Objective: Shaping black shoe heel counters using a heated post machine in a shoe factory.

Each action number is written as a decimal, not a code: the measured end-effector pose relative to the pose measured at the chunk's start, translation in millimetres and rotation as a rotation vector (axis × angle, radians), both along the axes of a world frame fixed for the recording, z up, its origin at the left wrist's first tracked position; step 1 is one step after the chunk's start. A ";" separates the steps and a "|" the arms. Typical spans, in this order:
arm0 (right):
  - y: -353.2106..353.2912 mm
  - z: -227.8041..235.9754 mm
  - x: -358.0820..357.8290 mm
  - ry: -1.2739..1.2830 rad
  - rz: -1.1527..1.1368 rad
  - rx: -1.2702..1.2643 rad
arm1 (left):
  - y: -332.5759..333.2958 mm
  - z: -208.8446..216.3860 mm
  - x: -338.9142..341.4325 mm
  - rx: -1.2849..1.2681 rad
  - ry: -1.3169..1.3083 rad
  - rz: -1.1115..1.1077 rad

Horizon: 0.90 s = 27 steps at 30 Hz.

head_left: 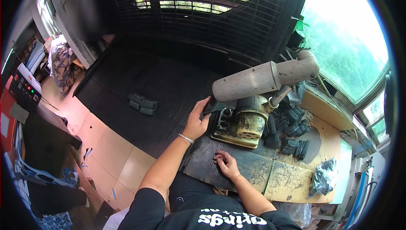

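Note:
My left hand (198, 120) is at the left side of a small cream-coloured, dust-blackened machine (249, 122). Its fingers close on a dark ribbed fabric piece (215, 105), which lies against the machine's edge and is partly hidden by the hand. Above the machine tilts a grey metal cylinder (245, 82) with an angled end. My right hand (228, 165) rests on the blackened cardboard top (249, 162) in front of the machine, fingers loosely bent and apart, nothing visible in them. A folded dark fabric piece (142, 104) lies alone on the black surface (114, 82) to the left.
Right of the machine is a heap of dark rolled fabric pieces (294, 124), with a plastic-wrapped dark bundle (323, 178) nearer me. Black grilles (198, 23) stand behind the surface. A control box with lit buttons (26, 85) is at far left; a filled bag (63, 63) stands beyond.

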State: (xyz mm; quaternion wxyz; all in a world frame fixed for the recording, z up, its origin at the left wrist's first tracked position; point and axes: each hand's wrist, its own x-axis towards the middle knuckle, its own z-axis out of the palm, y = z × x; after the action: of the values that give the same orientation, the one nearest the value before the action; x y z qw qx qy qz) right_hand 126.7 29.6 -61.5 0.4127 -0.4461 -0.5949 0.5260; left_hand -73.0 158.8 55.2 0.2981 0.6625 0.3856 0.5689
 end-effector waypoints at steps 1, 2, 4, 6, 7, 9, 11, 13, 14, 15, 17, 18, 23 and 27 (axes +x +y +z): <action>0.0 -0.6 0.4 0.005 -0.002 -0.003 | 0.4 0.6 1.0 -0.001 -0.001 -0.001; 0.0 -1.2 0.7 0.004 -0.004 -0.003 | 0.6 1.3 1.9 0.014 0.004 0.002; 0.0 -0.5 0.1 -0.008 -0.003 0.005 | 0.5 1.2 1.9 0.029 0.010 0.004; 0.1 -1.2 -0.5 0.001 -0.005 0.004 | -0.9 1.3 -0.6 0.028 0.002 0.013; 0.2 -2.0 -0.5 0.009 -0.006 0.003 | -2.2 1.9 -1.3 0.028 0.004 0.010; 0.6 -3.9 0.4 0.008 -0.008 0.009 | -6.1 4.4 -2.8 -0.004 -0.063 -0.005; 0.8 -6.1 1.4 0.007 -0.011 0.016 | -9.0 5.6 -4.4 0.010 -0.077 -0.003; 1.1 -7.1 1.7 -0.008 -0.012 0.025 | -12.2 7.0 -7.3 0.026 -0.091 0.000; 1.1 -7.4 2.4 -0.007 -0.015 0.026 | -14.2 7.7 -9.2 0.010 -0.112 -0.004; 1.0 -6.9 1.8 -0.010 -0.013 0.027 | -15.5 7.9 -10.8 -0.006 -0.133 -0.007; 1.2 -6.0 0.8 -0.013 -0.011 0.028 | -15.7 8.0 -11.5 0.011 -0.154 -0.013; 0.8 -6.0 0.8 0.002 -0.009 0.020 | -16.4 8.1 -12.0 0.025 -0.177 -0.017; 0.2 -6.9 1.1 0.003 -0.010 0.008 | -6.8 8.6 0.4 0.007 -0.137 -0.011; -0.2 -5.1 -0.9 -0.010 -0.004 0.005 | 6.8 2.2 5.3 -0.027 -0.012 -0.002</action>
State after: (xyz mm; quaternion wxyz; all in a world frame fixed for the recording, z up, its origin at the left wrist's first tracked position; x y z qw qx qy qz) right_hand 125.8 29.4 -66.6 0.4118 -0.4489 -0.5974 0.5215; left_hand -67.7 165.5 57.4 0.3099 0.6554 0.3906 0.5673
